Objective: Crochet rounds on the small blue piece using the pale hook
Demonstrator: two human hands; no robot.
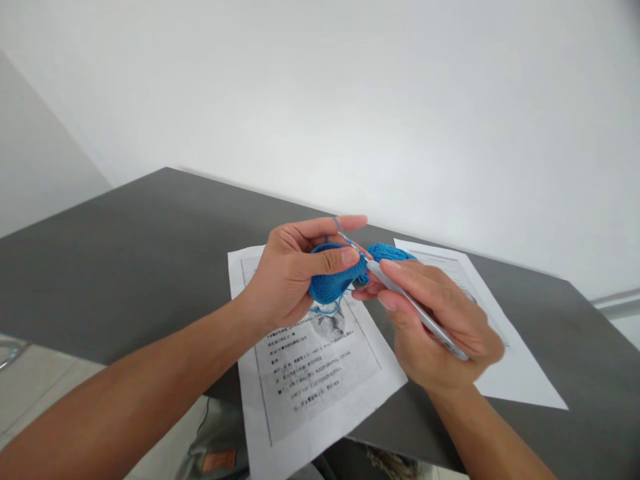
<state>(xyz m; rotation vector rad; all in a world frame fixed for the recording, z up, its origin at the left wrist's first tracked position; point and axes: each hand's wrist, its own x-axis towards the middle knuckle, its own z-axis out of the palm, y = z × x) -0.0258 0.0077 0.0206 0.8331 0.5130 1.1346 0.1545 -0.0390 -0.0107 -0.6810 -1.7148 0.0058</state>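
My left hand [305, 263] pinches a blue crochet piece [330, 285] between thumb and fingers, its index finger stretched out to the right with blue yarn over it. In my right hand [440, 313] is a crochet hook [420, 310] with a grey handle, held like a pen. The hook's thin metal tip reaches the top edge of the piece by my left thumb, and yarn runs along it. A loose strand loops below the piece. Behind the hands lies a ball of blue yarn [387, 253], partly hidden by my right fingers.
A printed sheet [320, 393] with text and a picture lies under my hands and overhangs the front edge of the dark grey table [165, 267]. Another sheet [520, 370] lies to the right, partly covered by my right hand. A white wall [350, 100] stands behind the table.
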